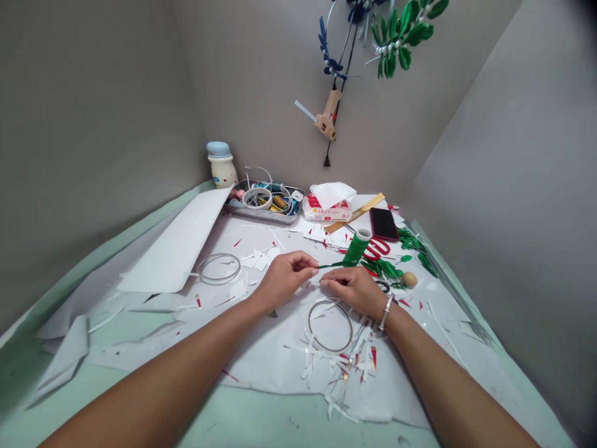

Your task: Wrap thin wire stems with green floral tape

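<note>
Over the middle of the table, my left hand (pixel 290 278) pinches the left end of a thin green strip (pixel 330 266) between thumb and fingertips. The strip runs right, toward a spool of green thread (pixel 356 250) that stands tilted behind my hands. Whether strip and spool are joined I cannot tell. Close beside, my right hand (pixel 357 289) has its thumb and fingers pressed together just below the strip; what lies between them is hidden. Green leaf pieces (pixel 382 269) and red-handled scissors (pixel 377 249) lie behind the right hand. Below it rests a thin hoop (pixel 330 326).
A metal tray (pixel 265 214) of spools and tape, a tissue pack (pixel 326 208), a phone (pixel 384 224) and a lidded bottle (pixel 222 167) stand at the back. White card (pixel 172 249) and another hoop (pixel 218 269) lie left. A glue gun (pixel 329 115) hangs on the wall. Paper scraps (pixel 359 361) litter the front.
</note>
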